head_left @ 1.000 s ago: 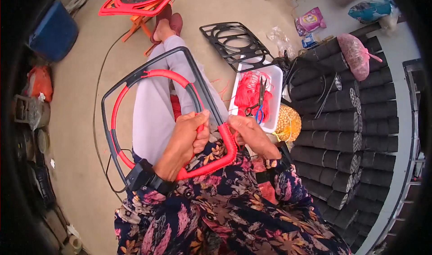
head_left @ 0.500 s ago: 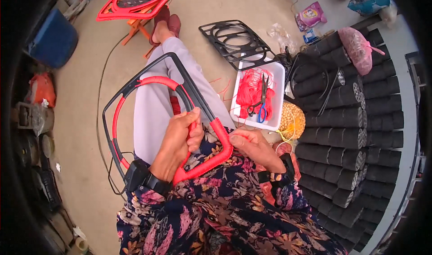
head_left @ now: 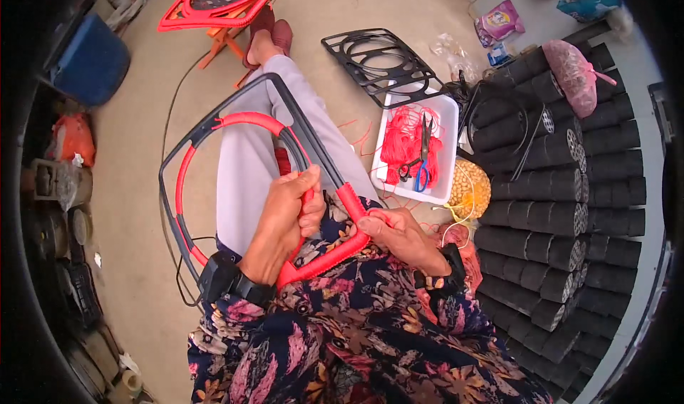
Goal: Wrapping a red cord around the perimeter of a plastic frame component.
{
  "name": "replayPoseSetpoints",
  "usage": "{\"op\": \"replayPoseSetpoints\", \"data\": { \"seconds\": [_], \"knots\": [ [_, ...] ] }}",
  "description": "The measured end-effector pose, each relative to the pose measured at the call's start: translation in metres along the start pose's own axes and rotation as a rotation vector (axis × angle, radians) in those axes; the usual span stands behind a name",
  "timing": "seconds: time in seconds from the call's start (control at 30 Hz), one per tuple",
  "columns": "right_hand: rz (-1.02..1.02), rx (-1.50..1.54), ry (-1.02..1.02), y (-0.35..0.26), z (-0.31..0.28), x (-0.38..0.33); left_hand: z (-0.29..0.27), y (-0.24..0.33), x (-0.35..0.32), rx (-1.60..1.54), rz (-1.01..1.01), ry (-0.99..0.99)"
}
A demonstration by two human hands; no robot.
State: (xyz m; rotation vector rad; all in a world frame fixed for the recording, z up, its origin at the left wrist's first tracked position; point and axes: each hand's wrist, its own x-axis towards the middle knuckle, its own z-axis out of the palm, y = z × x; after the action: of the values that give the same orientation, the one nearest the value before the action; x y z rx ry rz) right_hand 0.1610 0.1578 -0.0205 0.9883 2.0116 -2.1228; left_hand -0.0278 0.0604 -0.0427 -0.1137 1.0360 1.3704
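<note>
Across my lap lies a black square frame (head_left: 224, 105) with an inner ring. Red cord wraps its near corner (head_left: 356, 244) tightly, along with parts of the ring; the far bars are bare black. My left hand (head_left: 288, 208) is closed round the ring's right side, with red cord showing by its fingers. At the outer edge of the wrapped corner, my right hand (head_left: 402, 236) is closed in a pinch, thumb against the wrapping. A bit of red cord shows at its fingers, though most of the strand is hidden.
Right of my legs, a white tray (head_left: 450, 154) holds red cord (head_left: 406, 144) and scissors (head_left: 425, 151). A bare black frame (head_left: 385, 65) leans on its far edge. Stacked black cylinders (head_left: 534, 187) fill the right. Ahead, a red-wrapped frame (head_left: 189, 12) rests on a wooden stand (head_left: 226, 44).
My right hand has shifted slightly nearer and its thumb now lies against the wrapped corner. The left hand keeps its grip on the ring. The whole view has moved a little.
</note>
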Motion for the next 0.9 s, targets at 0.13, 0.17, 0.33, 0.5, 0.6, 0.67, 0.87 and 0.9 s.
{"op": "replayPoseSetpoints", "data": {
  "seconds": [0.13, 0.17, 0.33, 0.5, 0.6, 0.67, 0.87, 0.9],
  "knots": [
    [-0.016, 0.054, 0.033, -0.006, -0.008, 0.009, 0.012, 0.013, -0.011, 0.053, 0.095, 0.013],
    [-0.023, 0.09, 0.106, -0.009, -0.013, 0.012, 0.014, 0.015, -0.011, 0.065, 0.095, -0.004],
    [-0.111, 0.085, 0.191, -0.039, -0.025, 0.032, 0.022, 0.018, -0.014, 0.133, 0.137, -0.096],
    [-0.168, -0.03, 0.069, -0.079, -0.029, 0.039, 0.044, 0.026, -0.02, 0.259, 0.173, -0.195],
    [-0.358, -0.149, 0.14, -0.072, -0.037, 0.052, 0.056, 0.032, -0.019, 0.323, 0.174, -0.238],
    [-0.342, -0.049, 0.197, -0.062, -0.04, 0.06, 0.06, 0.032, -0.016, 0.308, 0.171, -0.227],
    [-0.315, 0.417, 0.094, -0.046, -0.046, 0.067, 0.068, 0.032, -0.005, 0.317, 0.099, -0.224],
    [-0.267, 0.478, 0.029, -0.043, -0.047, 0.068, 0.068, 0.031, -0.005, 0.386, 0.12, -0.194]
  ]
}}
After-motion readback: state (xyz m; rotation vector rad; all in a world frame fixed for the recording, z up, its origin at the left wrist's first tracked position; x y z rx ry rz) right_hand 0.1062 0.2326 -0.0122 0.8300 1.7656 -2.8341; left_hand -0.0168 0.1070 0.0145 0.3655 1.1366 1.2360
